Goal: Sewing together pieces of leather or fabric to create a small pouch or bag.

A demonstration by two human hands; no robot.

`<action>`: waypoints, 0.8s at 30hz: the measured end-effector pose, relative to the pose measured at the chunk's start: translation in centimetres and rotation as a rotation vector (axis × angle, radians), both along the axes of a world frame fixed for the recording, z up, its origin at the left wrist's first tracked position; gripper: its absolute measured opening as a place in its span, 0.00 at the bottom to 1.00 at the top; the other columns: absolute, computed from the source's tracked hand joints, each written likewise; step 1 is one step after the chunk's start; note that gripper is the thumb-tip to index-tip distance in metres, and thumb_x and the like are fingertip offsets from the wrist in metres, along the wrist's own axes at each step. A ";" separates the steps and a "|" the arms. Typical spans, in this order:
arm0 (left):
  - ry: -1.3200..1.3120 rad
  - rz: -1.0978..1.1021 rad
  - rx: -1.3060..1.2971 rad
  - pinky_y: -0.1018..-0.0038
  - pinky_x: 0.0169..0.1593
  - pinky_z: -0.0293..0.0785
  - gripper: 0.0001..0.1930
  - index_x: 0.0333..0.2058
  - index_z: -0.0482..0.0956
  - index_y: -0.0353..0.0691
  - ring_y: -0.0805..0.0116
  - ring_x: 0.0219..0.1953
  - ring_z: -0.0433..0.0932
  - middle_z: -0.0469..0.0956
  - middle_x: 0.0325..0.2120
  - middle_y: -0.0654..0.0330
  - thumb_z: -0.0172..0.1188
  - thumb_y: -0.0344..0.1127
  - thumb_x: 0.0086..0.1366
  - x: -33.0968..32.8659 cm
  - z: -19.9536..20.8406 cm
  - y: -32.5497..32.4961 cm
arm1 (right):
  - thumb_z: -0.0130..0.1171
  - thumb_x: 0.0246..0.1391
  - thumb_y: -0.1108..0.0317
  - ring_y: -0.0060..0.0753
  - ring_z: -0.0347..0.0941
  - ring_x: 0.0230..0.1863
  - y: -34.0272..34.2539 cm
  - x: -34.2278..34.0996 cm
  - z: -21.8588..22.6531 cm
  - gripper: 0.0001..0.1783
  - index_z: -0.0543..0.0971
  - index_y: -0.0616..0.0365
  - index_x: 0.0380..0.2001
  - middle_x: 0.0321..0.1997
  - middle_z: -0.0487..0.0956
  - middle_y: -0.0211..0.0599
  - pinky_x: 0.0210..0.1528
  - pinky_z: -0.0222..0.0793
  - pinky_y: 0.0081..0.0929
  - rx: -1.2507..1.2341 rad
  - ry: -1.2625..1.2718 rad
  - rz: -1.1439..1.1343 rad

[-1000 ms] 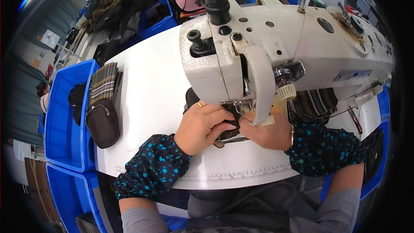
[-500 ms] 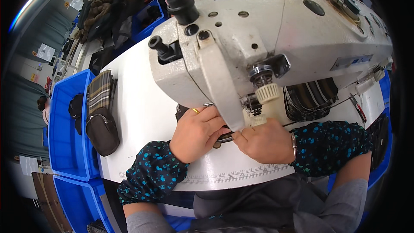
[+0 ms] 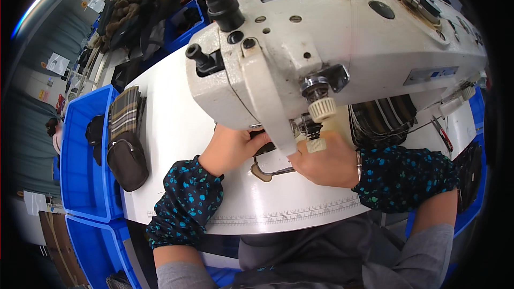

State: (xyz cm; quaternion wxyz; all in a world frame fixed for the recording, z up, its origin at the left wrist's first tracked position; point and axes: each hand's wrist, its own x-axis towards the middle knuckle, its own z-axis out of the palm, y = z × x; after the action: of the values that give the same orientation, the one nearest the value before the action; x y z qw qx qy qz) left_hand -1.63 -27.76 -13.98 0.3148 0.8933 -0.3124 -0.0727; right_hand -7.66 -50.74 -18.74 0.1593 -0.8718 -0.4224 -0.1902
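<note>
A white sewing machine (image 3: 235, 93) fills the upper middle, its head hiding the needle area. Under the head, a dark work piece (image 3: 265, 149) lies on the white table; only part of it shows. My left hand (image 3: 227, 147) has its thumb and fingers closed at this piece, the fingertips partly behind the machine. A thin dark strip with a rounded tan end (image 3: 261, 173) sticks out toward me. My right hand (image 3: 325, 163) is closed at the strip's right end, fingertips partly covered by the machine's lever and knobs.
Striped fabric pieces (image 3: 383, 120) are stacked right of the machine head, with small snips (image 3: 443, 135) beyond. At left lie a dark pouch (image 3: 127, 163) and striped fabric (image 3: 124, 111), beside blue bins (image 3: 80, 182). A ruler strip (image 3: 284, 215) runs along the table's front edge.
My left hand has moved left and slightly away from me, apart from my right hand. More of the strip and its tan end now shows. My right hand has shifted slightly left and away.
</note>
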 end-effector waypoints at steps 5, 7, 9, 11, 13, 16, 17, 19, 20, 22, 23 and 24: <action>0.145 -0.002 -0.068 0.71 0.44 0.76 0.14 0.43 0.85 0.38 0.66 0.37 0.80 0.85 0.37 0.60 0.69 0.41 0.64 1.6 -0.3 0.8 | 0.59 0.43 0.71 0.39 0.75 0.18 -0.1 0.3 0.8 0.04 0.74 0.55 0.20 0.17 0.74 0.37 0.21 0.69 0.37 -0.017 -0.006 0.034; 0.187 0.009 -0.023 0.71 0.45 0.77 0.15 0.45 0.84 0.38 0.67 0.38 0.80 0.85 0.39 0.60 0.69 0.40 0.64 1.6 0.0 0.8 | 0.59 0.43 0.71 0.39 0.75 0.19 -0.1 0.7 0.0 0.04 0.74 0.55 0.20 0.18 0.74 0.36 0.21 0.69 0.37 -0.017 -0.005 0.043; 0.129 -0.017 -0.064 0.71 0.45 0.77 0.16 0.47 0.83 0.38 0.66 0.39 0.80 0.85 0.39 0.58 0.69 0.40 0.64 1.5 -0.1 0.8 | 0.59 0.43 0.70 0.39 0.75 0.19 -0.2 1.5 -2.3 0.03 0.76 0.55 0.23 0.18 0.74 0.35 0.21 0.69 0.37 0.000 0.001 0.097; 0.153 -0.004 -0.093 0.68 0.48 0.77 0.18 0.48 0.82 0.37 0.61 0.42 0.81 0.84 0.41 0.54 0.71 0.37 0.61 1.4 0.0 0.7 | 0.60 0.44 0.69 0.39 0.75 0.19 -0.6 2.0 -1.9 0.05 0.78 0.54 0.27 0.18 0.74 0.35 0.21 0.68 0.37 0.051 -0.044 0.086; 0.179 0.013 -0.124 0.65 0.50 0.77 0.20 0.49 0.82 0.36 0.55 0.45 0.82 0.83 0.44 0.50 0.73 0.34 0.59 1.3 0.2 0.4 | 0.61 0.45 0.67 0.39 0.75 0.18 -0.7 1.9 -0.9 0.07 0.80 0.52 0.31 0.17 0.73 0.34 0.20 0.68 0.38 0.104 -0.086 0.079; 0.200 0.040 -0.091 0.66 0.48 0.78 0.20 0.48 0.82 0.36 0.56 0.42 0.82 0.84 0.41 0.52 0.74 0.35 0.58 1.2 0.7 0.1 | 0.62 0.49 0.65 0.40 0.74 0.18 -0.4 1.6 1.2 0.09 0.81 0.48 0.37 0.17 0.73 0.33 0.20 0.67 0.38 0.309 0.059 -0.055; 0.185 0.027 -0.091 0.66 0.47 0.78 0.20 0.47 0.82 0.36 0.56 0.41 0.83 0.84 0.40 0.52 0.74 0.34 0.58 1.3 0.7 0.1 | 0.61 0.52 0.66 0.40 0.74 0.18 -0.1 1.8 1.1 0.08 0.81 0.48 0.37 0.16 0.73 0.33 0.20 0.67 0.38 0.343 0.048 -0.080; 0.170 0.013 -0.094 0.66 0.46 0.79 0.19 0.47 0.83 0.36 0.57 0.40 0.83 0.85 0.39 0.52 0.74 0.34 0.58 1.2 0.8 0.1 | 0.60 0.54 0.66 0.40 0.73 0.17 0.2 1.9 0.7 0.07 0.81 0.48 0.37 0.16 0.73 0.33 0.20 0.66 0.38 0.373 0.037 -0.105; 0.186 0.014 -0.097 0.67 0.46 0.79 0.19 0.47 0.83 0.36 0.57 0.40 0.83 0.85 0.39 0.52 0.74 0.34 0.57 1.1 0.8 0.1 | 0.60 0.55 0.66 0.41 0.73 0.17 0.2 2.0 0.5 0.06 0.81 0.49 0.37 0.16 0.73 0.33 0.19 0.65 0.39 0.387 0.073 -0.084; 0.201 0.018 -0.099 0.67 0.46 0.79 0.19 0.47 0.83 0.37 0.57 0.40 0.83 0.85 0.39 0.52 0.74 0.33 0.57 1.0 0.9 0.1 | 0.59 0.56 0.67 0.42 0.73 0.17 0.3 2.3 -0.4 0.06 0.81 0.49 0.37 0.16 0.73 0.33 0.19 0.65 0.39 0.400 0.108 -0.059; 0.204 0.002 -0.117 0.67 0.45 0.79 0.19 0.46 0.83 0.37 0.58 0.40 0.83 0.85 0.38 0.53 0.75 0.33 0.57 1.1 0.9 -0.1 | 0.59 0.56 0.66 0.43 0.73 0.17 0.1 2.5 -1.4 0.06 0.81 0.49 0.37 0.16 0.73 0.34 0.19 0.65 0.39 0.353 0.094 -0.055; 0.207 -0.014 -0.134 0.67 0.45 0.79 0.19 0.46 0.83 0.37 0.58 0.40 0.83 0.85 0.38 0.53 0.75 0.33 0.56 1.1 1.0 -0.3 | 0.60 0.56 0.66 0.43 0.73 0.17 -0.1 2.7 -2.5 0.06 0.81 0.49 0.37 0.16 0.73 0.35 0.19 0.65 0.40 0.307 0.079 -0.050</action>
State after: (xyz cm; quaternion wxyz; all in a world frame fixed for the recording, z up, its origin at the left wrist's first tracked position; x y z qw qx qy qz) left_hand -0.52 -28.01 -13.02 0.4039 0.8558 -0.2886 -0.1455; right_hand -4.92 -50.79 -21.25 0.3022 -0.8543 -0.3599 -0.2219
